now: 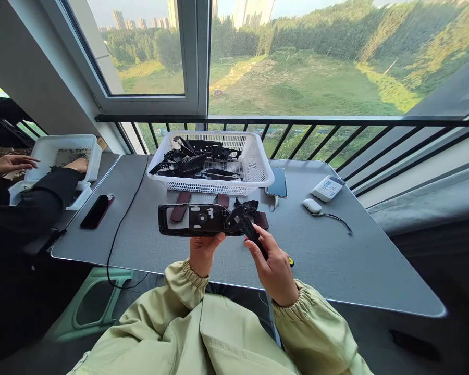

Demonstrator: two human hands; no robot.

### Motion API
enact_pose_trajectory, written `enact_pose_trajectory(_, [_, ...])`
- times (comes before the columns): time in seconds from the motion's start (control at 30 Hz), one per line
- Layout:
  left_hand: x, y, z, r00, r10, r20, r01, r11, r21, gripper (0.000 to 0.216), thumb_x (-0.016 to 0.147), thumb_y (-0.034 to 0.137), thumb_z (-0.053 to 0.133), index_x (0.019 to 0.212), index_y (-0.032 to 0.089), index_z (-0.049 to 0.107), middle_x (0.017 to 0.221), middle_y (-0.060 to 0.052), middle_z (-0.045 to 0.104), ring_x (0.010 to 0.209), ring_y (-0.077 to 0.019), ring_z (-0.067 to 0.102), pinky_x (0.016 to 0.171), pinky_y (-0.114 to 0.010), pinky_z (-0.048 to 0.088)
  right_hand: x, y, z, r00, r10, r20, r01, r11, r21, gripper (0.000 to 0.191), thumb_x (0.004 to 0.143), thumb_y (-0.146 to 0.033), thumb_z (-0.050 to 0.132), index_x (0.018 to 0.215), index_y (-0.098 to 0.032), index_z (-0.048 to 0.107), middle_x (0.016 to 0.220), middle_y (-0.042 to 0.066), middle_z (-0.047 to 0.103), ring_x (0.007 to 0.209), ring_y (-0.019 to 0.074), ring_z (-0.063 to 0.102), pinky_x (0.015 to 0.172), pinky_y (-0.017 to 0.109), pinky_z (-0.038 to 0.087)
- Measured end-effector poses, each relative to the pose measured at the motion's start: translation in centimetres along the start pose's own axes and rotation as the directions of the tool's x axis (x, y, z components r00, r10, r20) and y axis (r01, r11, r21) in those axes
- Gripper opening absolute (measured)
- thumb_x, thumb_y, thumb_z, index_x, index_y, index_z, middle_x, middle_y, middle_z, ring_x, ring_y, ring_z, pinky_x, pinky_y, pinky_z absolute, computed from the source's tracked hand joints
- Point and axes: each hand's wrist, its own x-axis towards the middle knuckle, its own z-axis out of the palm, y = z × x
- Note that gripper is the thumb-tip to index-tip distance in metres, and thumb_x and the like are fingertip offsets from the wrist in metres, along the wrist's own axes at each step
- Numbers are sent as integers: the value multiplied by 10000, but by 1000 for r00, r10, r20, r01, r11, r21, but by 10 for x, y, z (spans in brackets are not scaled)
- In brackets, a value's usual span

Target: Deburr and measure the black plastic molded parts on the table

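A long black plastic panel with a framed opening at its left end is held up over the table by my left hand, thumb on its lower edge and fingers behind it. At the panel's right end, my right hand is closed around a narrow black plastic bar, which slants up to an irregular black end touching or overlapping the panel. I cannot tell whether the two parts are joined. Beneath them lie several dark red-brown pieces. A yellow and black tip peeks out beside my right hand.
A white perforated basket holding several black plastic parts stands behind my hands. On the right are a phone, a white box and a white corded device. A dark phone and black cable lie left, near another person's hands and white tubs.
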Motion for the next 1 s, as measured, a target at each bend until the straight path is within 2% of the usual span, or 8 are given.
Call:
enact_pose_trajectory(0.1, [-2, -8, 2, 995, 98, -8, -97, 995, 7, 378, 596, 218, 847, 948, 295, 733, 1050, 42, 738, 1105, -212, 633, 1037, -406, 452, -2, -2, 6, 999, 4, -46, -6, 1000, -29, 441, 938, -500, 429, 1225, -194, 566, 905, 87, 726, 809, 229, 699, 653, 309, 549])
enact_pose_trajectory(0.2, [-3, -14, 3, 987, 153, -49, -152, 988, 25, 339, 625, 184, 825, 931, 293, 729, 1008, 53, 741, 1078, -211, 640, 1022, -420, 460, -4, -3, 11, 999, 13, -38, -14, 1000, -25, 437, 944, -487, 425, 1218, -176, 562, 881, 80, 725, 764, 217, 695, 637, 307, 547])
enact_pose_trajectory(0.43, [-7, -19, 6, 985, 144, -93, -139, 989, 59, 305, 641, 154, 808, 906, 279, 722, 1002, 58, 737, 1125, -218, 613, 1037, -415, 450, -5, -2, 16, 998, 4, -59, -3, 1000, 13, 461, 942, -504, 425, 1211, -169, 593, 875, 84, 744, 742, 219, 703, 652, 314, 557])
enact_pose_trajectory(0.6, [-9, -16, 8, 981, 143, -132, -122, 980, 156, 316, 610, 244, 839, 905, 276, 732, 994, 35, 745, 1114, -226, 623, 1073, -403, 424, -4, 2, 18, 997, 12, -73, -8, 999, 54, 508, 926, -545, 434, 1199, -163, 627, 953, 106, 754, 762, 224, 711, 677, 314, 564])
enact_pose_trajectory(0.73, [-11, -15, 9, 970, 199, -140, -159, 953, 258, 328, 599, 372, 834, 889, 249, 742, 976, -8, 754, 1055, -260, 655, 1058, -440, 440, -3, 4, 19, 997, 53, -49, -47, 994, 100, 527, 904, -561, 462, 1188, -155, 643, 948, 101, 750, 734, 215, 696, 664, 309, 555])
enact_pose_trajectory(0.83, [-11, -15, 9, 959, 246, -141, -187, 923, 337, 358, 606, 440, 814, 887, 226, 749, 979, -39, 756, 1017, -277, 672, 1032, -447, 464, -3, 5, 20, 994, 104, -18, -99, 980, 170, 512, 887, -546, 499, 1185, -155, 644, 787, 58, 721, 622, 182, 636, 584, 289, 522])
enact_pose_trajectory(0.9, [-11, -16, 9, 952, 272, -140, -208, 911, 357, 357, 606, 449, 811, 882, 231, 751, 982, -36, 756, 996, -275, 679, 1021, -446, 474, -2, 5, 20, 990, 139, 6, -136, 956, 259, 501, 872, -541, 524, 1176, -160, 642, 656, 12, 649, 545, 150, 564, 517, 265, 476])
enact_pose_trajectory(1.0, [-10, -20, 5, 938, 308, -159, -233, 900, 368, 343, 617, 439, 807, 888, 236, 750, 979, -32, 755, 1010, -279, 673, 1031, -459, 459, -1, 4, 21, 975, 219, 45, -214, 858, 467, 518, 843, -562, 560, 1176, -170, 619, 614, -22, 579, 466, 102, 440, 434, 232, 393])
